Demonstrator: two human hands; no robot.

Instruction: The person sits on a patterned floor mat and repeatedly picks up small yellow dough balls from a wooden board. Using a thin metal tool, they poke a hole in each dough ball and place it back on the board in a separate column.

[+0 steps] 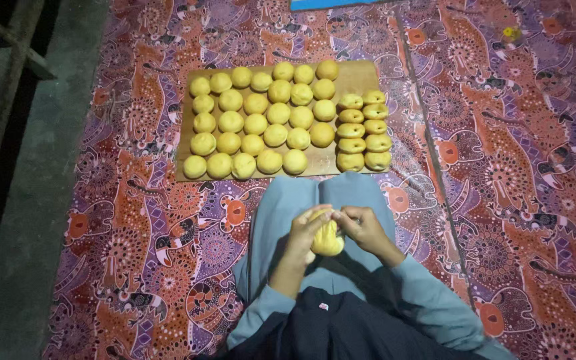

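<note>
Both my hands hold one yellow dough piece over my lap. My left hand cups it from the left, and my right hand pinches its top from the right. Ahead lies a wooden board carrying several round yellow dough balls in rows. At the board's right end sit several folded, shaped dough pieces in two columns.
A patterned red and purple cloth covers the floor around the board. A bare grey concrete strip runs along the left. A blue object pokes in at the top edge. My legs in grey-blue fabric reach up to the board's near edge.
</note>
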